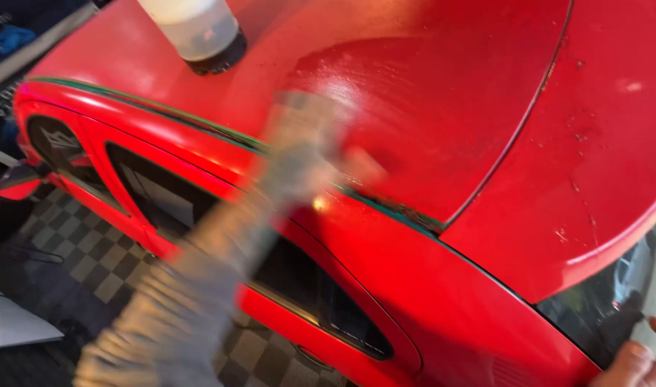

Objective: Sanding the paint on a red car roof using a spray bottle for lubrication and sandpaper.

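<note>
I look down on the roof of a red car (pixel 428 93). My left arm, in a grey sleeve, reaches from the lower left across the side windows, and it is heavily motion-blurred. My left hand (pixel 342 161) is on the wet, smeared patch of roof (pixel 385 86) near the green-lined roof edge. The blur hides whether it holds anything. Only a few fingers of my right hand (pixel 639 358) show at the bottom right corner, resting by the dark rear window (pixel 600 308) next to a grey surface.
A translucent white bottle with a dark base (pixel 199 32) stands on the roof at the top left. Panel seams run across the roof's right side. Below the car lies a grey checkered floor (pixel 77 251), with a side mirror (pixel 16 183) at the far left.
</note>
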